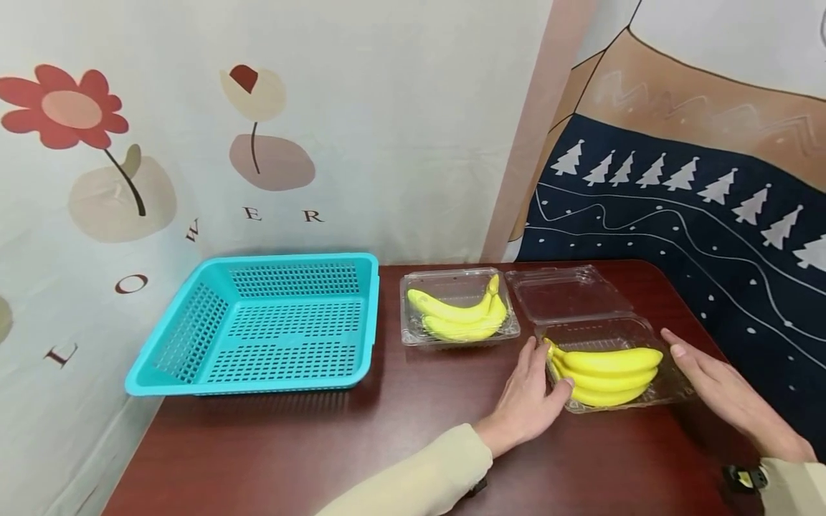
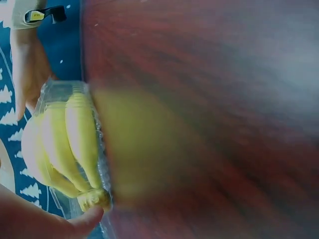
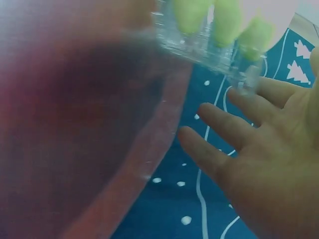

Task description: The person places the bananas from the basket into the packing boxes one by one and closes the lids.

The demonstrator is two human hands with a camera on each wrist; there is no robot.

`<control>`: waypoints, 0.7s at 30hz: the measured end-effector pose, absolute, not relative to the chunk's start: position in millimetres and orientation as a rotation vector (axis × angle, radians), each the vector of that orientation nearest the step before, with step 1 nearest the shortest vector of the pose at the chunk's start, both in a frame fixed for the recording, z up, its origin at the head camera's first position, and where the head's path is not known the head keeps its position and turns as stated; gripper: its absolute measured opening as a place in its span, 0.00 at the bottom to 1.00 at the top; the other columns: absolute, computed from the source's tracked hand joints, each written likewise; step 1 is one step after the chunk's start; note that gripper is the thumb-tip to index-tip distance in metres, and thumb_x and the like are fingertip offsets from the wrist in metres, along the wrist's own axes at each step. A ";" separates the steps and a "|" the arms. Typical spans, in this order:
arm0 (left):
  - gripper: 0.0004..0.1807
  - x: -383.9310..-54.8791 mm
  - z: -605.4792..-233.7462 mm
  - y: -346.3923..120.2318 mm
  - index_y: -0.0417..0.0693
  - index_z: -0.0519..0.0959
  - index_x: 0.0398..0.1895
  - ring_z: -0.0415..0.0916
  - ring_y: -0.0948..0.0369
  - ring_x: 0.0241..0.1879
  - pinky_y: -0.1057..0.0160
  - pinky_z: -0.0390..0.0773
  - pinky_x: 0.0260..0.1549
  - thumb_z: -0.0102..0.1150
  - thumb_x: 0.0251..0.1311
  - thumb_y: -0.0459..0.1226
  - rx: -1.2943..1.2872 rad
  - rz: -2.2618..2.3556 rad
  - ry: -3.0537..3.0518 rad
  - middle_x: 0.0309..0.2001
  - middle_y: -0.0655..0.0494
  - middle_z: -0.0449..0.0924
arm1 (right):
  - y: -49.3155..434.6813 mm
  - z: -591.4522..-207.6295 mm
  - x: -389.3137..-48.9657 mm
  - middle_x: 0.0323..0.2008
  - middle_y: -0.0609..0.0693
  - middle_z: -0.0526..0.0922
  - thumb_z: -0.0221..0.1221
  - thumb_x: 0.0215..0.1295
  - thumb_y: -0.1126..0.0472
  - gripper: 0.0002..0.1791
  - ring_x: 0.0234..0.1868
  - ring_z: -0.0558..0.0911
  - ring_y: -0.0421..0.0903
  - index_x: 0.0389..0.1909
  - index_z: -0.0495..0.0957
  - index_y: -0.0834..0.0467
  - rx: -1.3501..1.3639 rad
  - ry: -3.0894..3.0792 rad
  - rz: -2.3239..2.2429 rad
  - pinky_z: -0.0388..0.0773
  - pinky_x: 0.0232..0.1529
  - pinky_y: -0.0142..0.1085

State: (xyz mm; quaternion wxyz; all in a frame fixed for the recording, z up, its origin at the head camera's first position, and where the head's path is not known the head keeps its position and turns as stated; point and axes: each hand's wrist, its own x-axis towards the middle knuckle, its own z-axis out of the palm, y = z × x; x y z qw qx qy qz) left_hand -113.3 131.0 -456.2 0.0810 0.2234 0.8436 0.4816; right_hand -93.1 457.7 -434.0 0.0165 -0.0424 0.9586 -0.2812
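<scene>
A clear plastic clamshell container (image 1: 667, 390) lies on the table at the right in the head view, its lid (image 1: 568, 294) folded back behind it. Inside sits a bunch of yellow bananas (image 1: 606, 373), stem end to the left. My left hand (image 1: 525, 398) holds the container's left side, its thumb by the stem and its fingers along the outer wall. My right hand (image 1: 725, 387) is held beside the container's right end, fingers extended and spread; the right wrist view shows the palm and fingers (image 3: 224, 124) holding nothing.
A second clear container (image 1: 409, 330) with bananas (image 1: 461, 315) stands left of the open lid. Farther left is a turquoise perforated basket (image 1: 371, 337). Behind the dark red table (image 1: 387, 444) hang a printed curtain (image 1: 400, 129) and a navy cloth with tree shapes (image 1: 645, 208).
</scene>
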 end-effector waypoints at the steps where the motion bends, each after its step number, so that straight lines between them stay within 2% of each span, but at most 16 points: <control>1: 0.39 -115.1 -455.4 132.3 0.46 0.58 0.81 0.60 0.50 0.76 0.54 0.66 0.70 0.47 0.74 0.54 0.639 1.460 2.515 0.82 0.45 0.49 | 457.0 -429.6 -96.6 0.77 0.72 0.55 0.35 0.86 0.50 0.32 0.80 0.47 0.48 0.82 0.51 0.63 -0.128 2.976 -0.873 0.37 0.58 0.11; 3: 0.38 -119.0 -454.0 135.2 0.46 0.57 0.82 0.60 0.49 0.76 0.53 0.66 0.71 0.46 0.75 0.54 0.588 1.491 2.497 0.82 0.45 0.48 | 454.8 -420.5 -105.4 0.77 0.73 0.54 0.35 0.86 0.49 0.33 0.79 0.51 0.64 0.82 0.51 0.62 -0.128 2.953 -0.892 0.40 0.73 0.24; 5: 0.38 -122.9 -453.4 138.7 0.46 0.56 0.82 0.58 0.49 0.76 0.52 0.65 0.71 0.46 0.75 0.54 0.554 1.511 2.485 0.82 0.44 0.48 | 452.1 -412.4 -115.2 0.77 0.73 0.53 0.35 0.86 0.48 0.34 0.76 0.53 0.73 0.82 0.49 0.63 -0.127 2.926 -0.903 0.45 0.79 0.47; 6: 0.38 -124.7 -453.2 140.6 0.46 0.56 0.82 0.58 0.49 0.76 0.52 0.65 0.71 0.45 0.75 0.53 0.539 1.522 2.481 0.82 0.43 0.48 | 450.7 -409.2 -119.8 0.77 0.74 0.53 0.35 0.86 0.47 0.34 0.75 0.54 0.75 0.82 0.48 0.63 -0.121 2.907 -0.909 0.47 0.77 0.59; 8: 0.39 -128.3 -453.1 144.2 0.45 0.55 0.82 0.57 0.49 0.77 0.52 0.64 0.72 0.46 0.75 0.53 0.496 1.544 2.474 0.82 0.43 0.47 | 447.5 -404.2 -130.0 0.77 0.75 0.52 0.34 0.86 0.45 0.36 0.74 0.55 0.77 0.82 0.47 0.63 -0.101 2.868 -0.924 0.51 0.67 0.74; 14: 0.39 -137.9 -451.4 154.4 0.45 0.54 0.83 0.60 0.47 0.75 0.53 0.64 0.71 0.48 0.74 0.50 0.374 1.600 2.465 0.81 0.41 0.48 | 445.9 -401.3 -153.4 0.77 0.77 0.49 0.33 0.85 0.41 0.40 0.74 0.52 0.79 0.82 0.45 0.67 -0.063 2.766 -0.997 0.52 0.65 0.76; 21: 0.40 -146.8 -450.4 163.0 0.48 0.54 0.83 0.59 0.47 0.76 0.51 0.64 0.71 0.48 0.72 0.53 0.277 1.647 2.420 0.83 0.44 0.46 | 452.3 -408.1 -172.6 0.76 0.79 0.45 0.29 0.84 0.39 0.44 0.72 0.52 0.80 0.80 0.39 0.72 -0.027 2.627 -1.130 0.55 0.65 0.75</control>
